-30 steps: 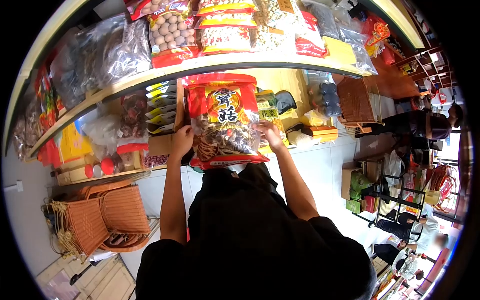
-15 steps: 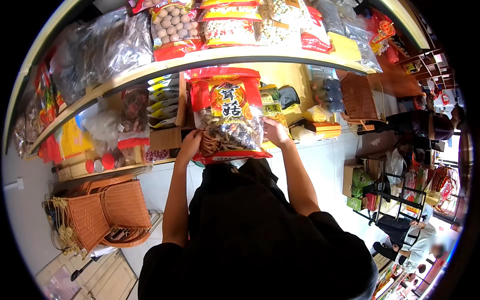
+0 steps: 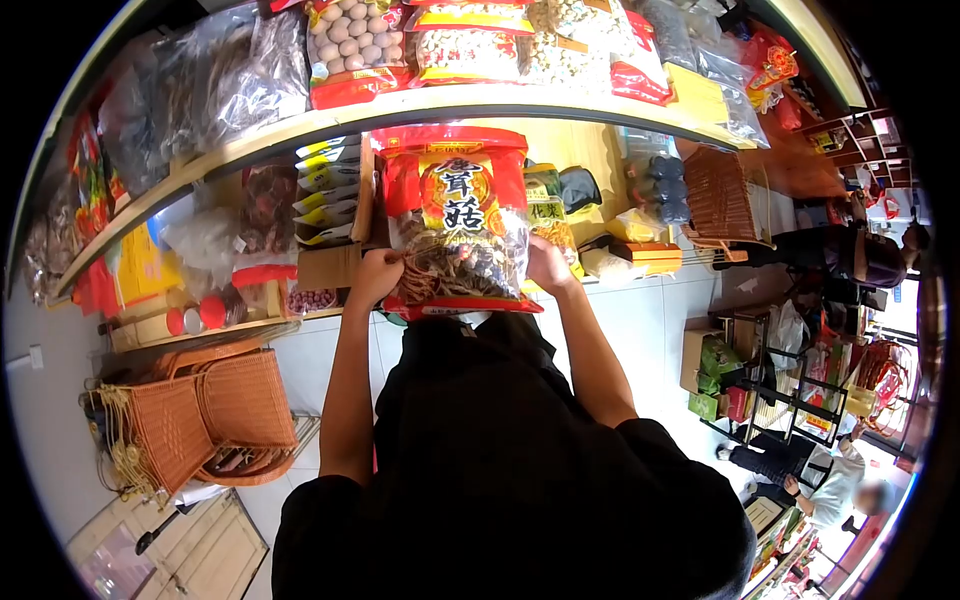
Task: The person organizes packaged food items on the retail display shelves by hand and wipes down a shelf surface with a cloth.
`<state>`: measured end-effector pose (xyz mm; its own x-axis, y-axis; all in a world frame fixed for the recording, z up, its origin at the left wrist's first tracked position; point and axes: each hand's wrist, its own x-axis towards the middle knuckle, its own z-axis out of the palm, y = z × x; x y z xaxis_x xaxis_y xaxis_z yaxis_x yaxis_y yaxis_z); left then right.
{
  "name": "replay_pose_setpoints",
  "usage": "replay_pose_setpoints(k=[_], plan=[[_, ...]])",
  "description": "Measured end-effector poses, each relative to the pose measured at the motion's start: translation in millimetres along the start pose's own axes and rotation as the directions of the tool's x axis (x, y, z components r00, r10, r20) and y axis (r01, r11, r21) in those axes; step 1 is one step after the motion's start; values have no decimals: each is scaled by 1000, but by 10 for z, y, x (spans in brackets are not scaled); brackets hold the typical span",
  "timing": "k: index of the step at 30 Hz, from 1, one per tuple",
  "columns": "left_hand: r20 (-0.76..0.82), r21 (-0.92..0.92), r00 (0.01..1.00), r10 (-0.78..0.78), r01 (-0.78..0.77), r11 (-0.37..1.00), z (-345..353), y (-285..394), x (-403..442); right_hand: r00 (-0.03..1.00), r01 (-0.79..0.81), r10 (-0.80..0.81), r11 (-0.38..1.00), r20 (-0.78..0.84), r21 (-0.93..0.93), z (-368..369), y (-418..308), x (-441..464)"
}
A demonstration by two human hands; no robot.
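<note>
A large red and clear plastic bag of dried mushrooms point(image 3: 458, 225) hangs upright in front of my body, its printed front facing me. My left hand point(image 3: 378, 278) grips its left edge, fingers closed on the plastic. On the opposite edge, my right hand point(image 3: 548, 266) is closed too, partly hidden by the bag. Just behind the bag stands a yellow-green food packet point(image 3: 545, 190) on the lower shelf. To its left are stacked packets with yellow and white ends point(image 3: 327, 195) in a cardboard box.
A shelf edge point(image 3: 450, 100) curves above the bag, with bagged dried goods point(image 3: 465, 50) on top. A wicker chair point(image 3: 200, 420) is at lower left, another wicker chair point(image 3: 720, 195) at right. Two people and a black rack point(image 3: 800, 390) are farther right.
The bag of mushrooms has shifted slightly upward and tilted a little, both hands still on its edges. At lower right, a person in a light top has changed posture.
</note>
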<state>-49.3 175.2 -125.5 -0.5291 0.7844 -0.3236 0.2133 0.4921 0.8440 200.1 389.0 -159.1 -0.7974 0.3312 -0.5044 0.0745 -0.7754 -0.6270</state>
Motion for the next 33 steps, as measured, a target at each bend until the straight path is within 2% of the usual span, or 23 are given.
replay_pose_setpoints(k=[1, 3, 6, 7, 9, 10, 11, 12, 13, 15, 19, 21, 22, 24, 25, 27, 28, 30, 31, 33], plan=[[-1, -1, 1000, -1, 1, 1000, -7, 1, 5, 1000, 16, -15, 1000, -14, 19, 36, -10, -11], [149, 45, 967, -205, 200, 979, -98, 343, -60, 999, 34, -32, 999, -28, 38, 67, -14, -20], [167, -19, 973, -160, 166, 986, -64, 230, -22, 998, 61, -57, 993, -39, 101, 60, -3, -23], [169, -18, 972, -161, 166, 986, -52, 189, -3, 992, 115, -109, 989, -71, 94, 49, 6, -21], [295, -8, 936, -192, 203, 979, -48, 155, 19, 982, 167, -158, 982, -105, 87, -55, 80, 31], [297, -7, 935, -193, 204, 979, -59, 146, 15, 967, 240, -231, 967, -103, 83, -127, 133, 76], [365, -5, 921, -137, 149, 989, -74, 146, 2, 948, 310, -302, 947, -102, 79, -135, 147, 76], [431, -8, 899, -81, 93, 996, -88, 146, -12, 948, 310, -302, 947, -105, 80, -139, 167, 71], [433, -7, 898, -81, 93, 996, -95, 120, -27, 926, 347, -330, 935, -181, 72, -133, 194, 81], [373, -48, 927, 32, -15, 999, -92, 70, -81, 891, 400, -365, 912, -269, 87, -129, 235, 106], [286, 5, 958, 27, -30, 1000, -49, 60, -188, 873, 390, -342, 918, -347, 76, -91, 220, 74], [102, 9, 976, 190, -192, 981, 27, -38, -213, 868, 385, -334, 920, -368, 73, -86, 215, 71], [101, 8, 977, 188, -190, 982, 48, -92, -226, 860, 383, -328, 921, -391, 70, -87, 213, 66], [-5, -68, 999, 37, -38, 997, 82, -97, -265, 852, 388, -341, 921, -398, 41, -153, 232, 92], [-7, -70, 999, 35, -36, 997, 101, -118, -294, 842, 395, -357, 918, -404, 13, -180, 248, 109], [-187, -191, 982, -1, -36, 981, 187, -250, -351, 817, 425, -383, 905, -432, -1, -124, 227, 109], [-188, -192, 982, -3, -34, 981, 232, -314, -376, 788, 456, -410, 890, -460, -14, -98, 219, 105], [-327, -345, 927, -182, 62, 936, 316, -423, -440, 790, 462, -414, 887, -453, -5, -129, 238, 118], [-315, -451, 908, -277, 114, 885, 356, -468, -463, 790, 471, -420, 882, -446, 4, -143, 239, 127], [-351, -460, 899, -262, 78, 884, 436, -574, -458, 775, 496, -452, 868, -441, -19, -128, 256, 153]])
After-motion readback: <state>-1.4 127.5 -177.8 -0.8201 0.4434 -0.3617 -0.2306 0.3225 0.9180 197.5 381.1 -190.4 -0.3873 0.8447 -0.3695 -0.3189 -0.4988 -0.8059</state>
